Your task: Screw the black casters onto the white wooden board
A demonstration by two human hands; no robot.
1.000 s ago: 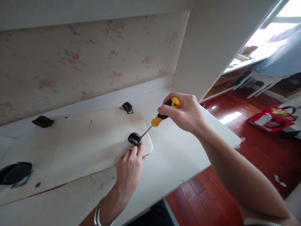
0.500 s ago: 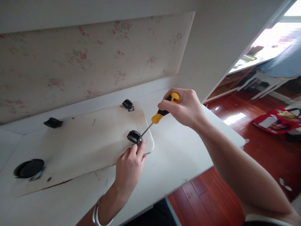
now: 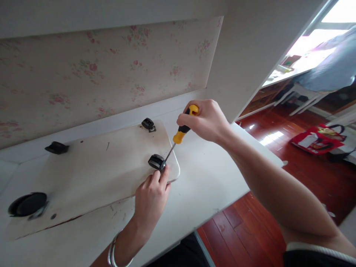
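Note:
My right hand (image 3: 207, 120) is closed round the black and yellow handle of a screwdriver (image 3: 179, 136). Its metal shaft slants down to the base of a black caster wheel (image 3: 156, 161) on a white board (image 3: 111, 168). The screw under the tip is too small to make out. From the near side, my left hand (image 3: 151, 194) steadies that caster, its fingertips pressed on the base. Other casters sit at the board's remaining corners: one at the back right (image 3: 148, 123), one at the back left (image 3: 57, 147) and one at the front left (image 3: 27, 204).
The board lies on a white table (image 3: 214, 170) against a wall with floral paper (image 3: 111, 70). Right of the table is a red wooden floor (image 3: 250, 218) with a red bag (image 3: 317, 141). A person in a light blue top (image 3: 330, 70) is by a white stool (image 3: 300, 96).
The screwdriver stands a little more upright, and my right hand has shifted left and slightly up in view. The whole scene has slid slightly left. My left hand stays at the caster.

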